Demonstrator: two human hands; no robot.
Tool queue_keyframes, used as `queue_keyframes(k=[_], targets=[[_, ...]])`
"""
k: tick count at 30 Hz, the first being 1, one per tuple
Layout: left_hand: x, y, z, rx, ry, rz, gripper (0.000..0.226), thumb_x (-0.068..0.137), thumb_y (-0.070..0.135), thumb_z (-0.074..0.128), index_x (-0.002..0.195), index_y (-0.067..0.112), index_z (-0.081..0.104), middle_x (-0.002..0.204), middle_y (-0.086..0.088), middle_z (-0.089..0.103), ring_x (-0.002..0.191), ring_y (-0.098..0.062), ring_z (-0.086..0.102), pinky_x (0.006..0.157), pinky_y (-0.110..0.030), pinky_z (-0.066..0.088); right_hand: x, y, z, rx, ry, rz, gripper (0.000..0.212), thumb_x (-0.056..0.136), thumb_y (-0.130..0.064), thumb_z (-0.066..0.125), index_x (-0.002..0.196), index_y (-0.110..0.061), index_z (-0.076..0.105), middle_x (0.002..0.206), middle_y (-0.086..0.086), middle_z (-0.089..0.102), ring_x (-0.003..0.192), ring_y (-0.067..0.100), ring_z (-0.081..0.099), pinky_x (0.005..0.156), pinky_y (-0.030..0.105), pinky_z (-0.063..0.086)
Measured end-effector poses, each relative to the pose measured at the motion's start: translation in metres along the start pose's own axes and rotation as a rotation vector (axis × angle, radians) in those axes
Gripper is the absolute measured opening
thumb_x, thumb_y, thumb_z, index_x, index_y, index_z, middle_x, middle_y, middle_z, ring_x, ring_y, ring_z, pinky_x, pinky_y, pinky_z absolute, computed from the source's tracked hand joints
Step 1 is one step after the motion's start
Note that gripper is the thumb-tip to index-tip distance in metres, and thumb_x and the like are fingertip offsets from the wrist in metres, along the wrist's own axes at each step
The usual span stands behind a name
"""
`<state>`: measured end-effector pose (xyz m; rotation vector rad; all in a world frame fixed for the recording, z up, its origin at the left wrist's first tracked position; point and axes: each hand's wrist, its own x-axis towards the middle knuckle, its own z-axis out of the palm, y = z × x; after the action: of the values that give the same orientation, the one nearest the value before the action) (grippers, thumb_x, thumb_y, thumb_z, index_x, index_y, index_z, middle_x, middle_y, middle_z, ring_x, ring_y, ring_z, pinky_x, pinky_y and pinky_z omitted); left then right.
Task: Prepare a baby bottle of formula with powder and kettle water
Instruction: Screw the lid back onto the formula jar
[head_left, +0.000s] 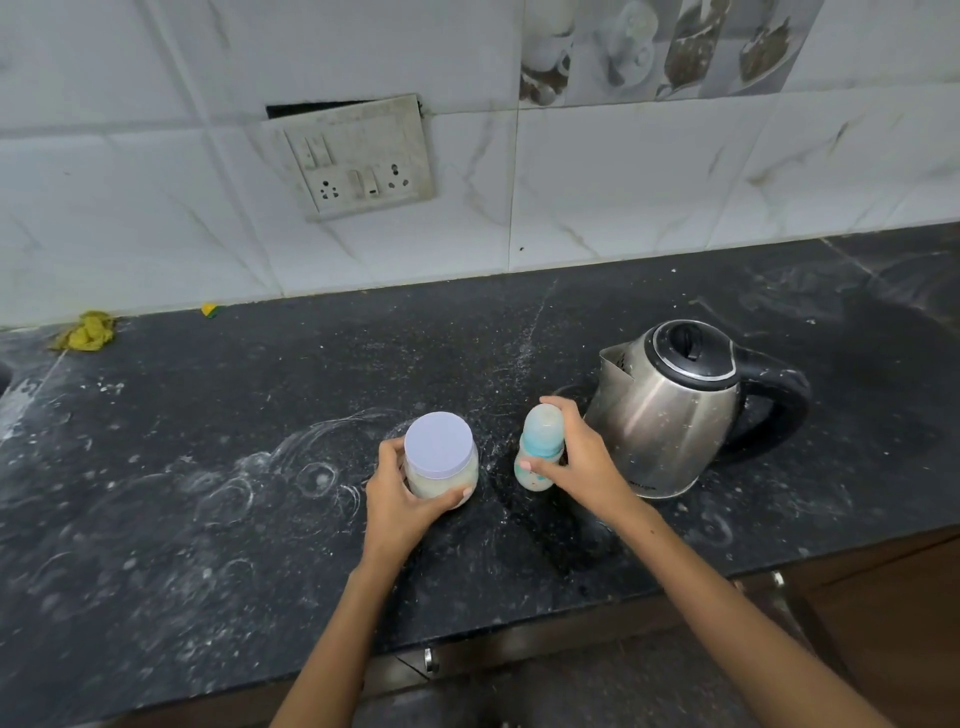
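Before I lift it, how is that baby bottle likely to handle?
The baby bottle is tall and narrow on a small base, so a sideways nudge would probably tip it. Its round body would likely roll once down. It looks like thin plastic and nearly empty, so probably light; the right hand wraps it easily, cap still on.

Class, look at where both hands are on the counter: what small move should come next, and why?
Probably twist the cap off the baby bottle. The right hand grips it, capped and upright, while the left hand holds the powder jar with its lid on. The kettle stands shut beside them; nothing can go in until the bottle is opened.
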<state>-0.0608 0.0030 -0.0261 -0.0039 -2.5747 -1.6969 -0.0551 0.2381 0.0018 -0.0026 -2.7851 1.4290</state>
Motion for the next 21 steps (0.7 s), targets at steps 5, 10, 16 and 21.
queue_keyframes(k=[5, 10, 16, 21], targets=[[0.002, -0.002, -0.002, 0.005, -0.007, -0.008, 0.081, 0.043, 0.048, 0.087, 0.107, 0.034, 0.041, 0.115, 0.009, 0.06, 0.108, -0.012, 0.057, 0.085, -0.037, 0.053, -0.003, 0.011, 0.007, 0.052, 0.039, -0.017, 0.066, 0.079, -0.017, 0.08, 0.127, -0.031, 0.038, 0.117, -0.003, 0.058, 0.109, 0.016, 0.059, 0.095, 0.043, 0.053], [0.002, -0.003, -0.002, 0.005, -0.016, -0.015, 0.078, 0.046, 0.035, 0.093, 0.106, 0.033, 0.043, 0.113, 0.012, 0.061, 0.108, -0.012, 0.058, 0.085, -0.036, 0.053, 0.008, 0.008, 0.011, 0.115, -0.064, 0.017, 0.065, 0.078, -0.015, 0.081, 0.127, -0.032, 0.042, 0.119, -0.006, 0.059, 0.117, 0.019, 0.059, 0.099, 0.044, 0.052], [0.008, -0.008, -0.007, -0.034, -0.079, -0.018, 0.078, 0.047, 0.031, 0.093, 0.108, 0.032, 0.043, 0.116, 0.016, 0.06, 0.112, -0.008, 0.057, 0.09, -0.038, 0.052, 0.014, 0.014, 0.011, 0.172, -0.087, 0.039, 0.065, 0.076, -0.009, 0.082, 0.131, -0.018, 0.049, 0.12, -0.001, 0.061, 0.118, 0.019, 0.059, 0.1, 0.037, 0.052], [0.013, -0.011, -0.011, -0.052, -0.142, -0.033, 0.078, 0.05, 0.025, 0.094, 0.109, 0.034, 0.044, 0.119, 0.019, 0.058, 0.116, -0.004, 0.054, 0.095, -0.034, 0.05, 0.015, 0.015, 0.007, 0.216, -0.143, 0.065, 0.062, 0.078, -0.005, 0.08, 0.127, -0.027, 0.048, 0.119, -0.01, 0.06, 0.116, 0.01, 0.058, 0.106, 0.035, 0.047]])
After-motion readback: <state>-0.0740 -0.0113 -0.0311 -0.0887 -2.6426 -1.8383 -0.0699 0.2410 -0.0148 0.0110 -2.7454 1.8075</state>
